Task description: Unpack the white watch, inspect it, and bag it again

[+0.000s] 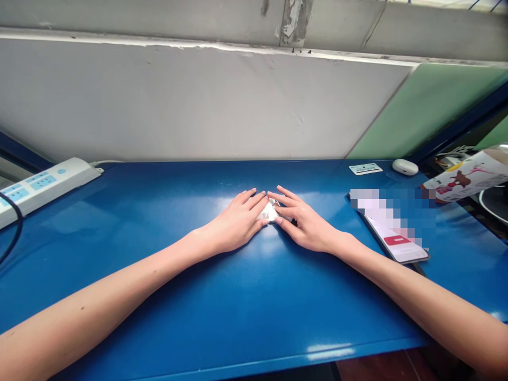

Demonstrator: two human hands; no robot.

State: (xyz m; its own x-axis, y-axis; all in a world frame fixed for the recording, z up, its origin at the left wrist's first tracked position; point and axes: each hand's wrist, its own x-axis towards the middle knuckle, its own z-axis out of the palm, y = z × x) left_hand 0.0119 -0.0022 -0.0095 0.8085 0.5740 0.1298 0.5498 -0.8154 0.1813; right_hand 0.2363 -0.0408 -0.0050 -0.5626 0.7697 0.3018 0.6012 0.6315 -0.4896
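Blue was the colour of the shiny table (254,317), and both bare arms lay stretched out across it; the left hand (234,225) lay flat, palm down, with its fingers straight and close side by side; the right hand (304,225) lay flat too, with its fingers a little spread; the two hands pointed toward each other, and their fingertips met over a small white folded thing (269,212) in the middle of the table; the fingertips of both hands pressed down on it from each side, and neither hand was closed round it; most of the small thing was hidden under the fingers, so I could not tell just what it was; a white power strip (43,185) with pale blue sockets sat far to the left, well apart from the hands, and a black cable (14,222) curved past its near end; a phone (397,238) lay face up to the right of the right hand, near it but not touching; a little white card (365,169) and a smooth white case (405,166) lay farther back by the wall; a paper carton (466,180) with a picture on it lay tipped over at the right edge; a grey-white wall (198,106) stood behind the table, with a green board (428,106) to its right.
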